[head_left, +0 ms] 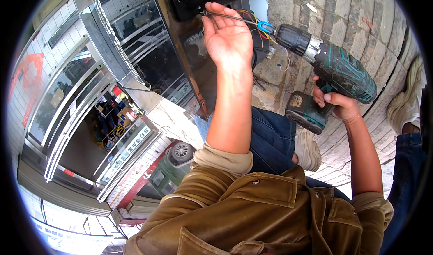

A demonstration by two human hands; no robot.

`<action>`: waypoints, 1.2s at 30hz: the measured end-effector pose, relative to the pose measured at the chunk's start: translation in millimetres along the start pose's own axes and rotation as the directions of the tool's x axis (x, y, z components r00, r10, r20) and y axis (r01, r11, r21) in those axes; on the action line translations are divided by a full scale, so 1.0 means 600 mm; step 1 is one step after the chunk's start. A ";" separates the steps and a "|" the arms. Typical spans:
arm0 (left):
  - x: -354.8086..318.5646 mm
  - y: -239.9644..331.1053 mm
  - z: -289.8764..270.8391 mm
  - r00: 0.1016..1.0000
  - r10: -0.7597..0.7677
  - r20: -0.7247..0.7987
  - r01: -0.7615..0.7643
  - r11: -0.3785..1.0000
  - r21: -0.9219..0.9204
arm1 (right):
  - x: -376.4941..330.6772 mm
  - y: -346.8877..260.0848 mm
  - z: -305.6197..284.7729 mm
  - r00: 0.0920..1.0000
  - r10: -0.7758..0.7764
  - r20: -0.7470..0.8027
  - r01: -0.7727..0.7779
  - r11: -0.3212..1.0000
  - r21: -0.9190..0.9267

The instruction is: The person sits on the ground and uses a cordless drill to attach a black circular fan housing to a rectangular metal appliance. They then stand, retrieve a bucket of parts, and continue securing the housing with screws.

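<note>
My right hand (343, 107) is wrapped round the grip of a black and teal cordless drill (345, 70). A long thin driver bit (234, 17) with a blue collar (266, 27) runs from its chuck to the left. My left hand (229, 41) is turned palm up, its thumb and fingertips pinched about the bit's far end. That end meets the side of a black housing (191, 4); any screw there is too small to make out. Red, yellow and green wires (252, 18) hang beside the bit.
A dark glossy panel (144, 43) with a brown metal edge (187, 65) stands left of my left hand. Ribbed paving (361, 20) lies at the right. My shoe (308, 151) is below the drill's battery. Another light shoe (408, 95) and a jeans leg are at the far right.
</note>
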State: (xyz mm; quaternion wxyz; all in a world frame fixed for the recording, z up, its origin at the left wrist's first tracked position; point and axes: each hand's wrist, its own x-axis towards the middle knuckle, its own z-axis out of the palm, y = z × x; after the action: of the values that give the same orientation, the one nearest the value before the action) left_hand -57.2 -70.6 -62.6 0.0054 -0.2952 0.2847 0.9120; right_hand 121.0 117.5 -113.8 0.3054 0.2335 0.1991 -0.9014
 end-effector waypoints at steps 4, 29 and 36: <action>0.001 -0.007 0.006 0.999 0.031 0.015 -0.032 0.997 0.072 | 0.005 0.003 0.004 1.000 -0.023 0.011 0.023 1.000 0.016; -0.025 -0.022 -0.011 0.979 0.158 -0.131 -0.093 0.910 0.403 | 0.027 -0.037 0.015 0.997 0.003 0.074 -0.010 0.995 0.099; -0.180 0.144 0.116 0.273 -0.441 0.855 -0.909 -0.410 0.078 | 0.021 -0.041 0.032 0.999 -0.019 0.045 0.015 0.997 0.082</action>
State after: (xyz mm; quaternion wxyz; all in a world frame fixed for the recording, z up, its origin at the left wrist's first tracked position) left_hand -20.5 -89.7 86.7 -0.0108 0.4445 0.8741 0.1954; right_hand 90.6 120.1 -99.5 0.2923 0.2235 0.1573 -0.9164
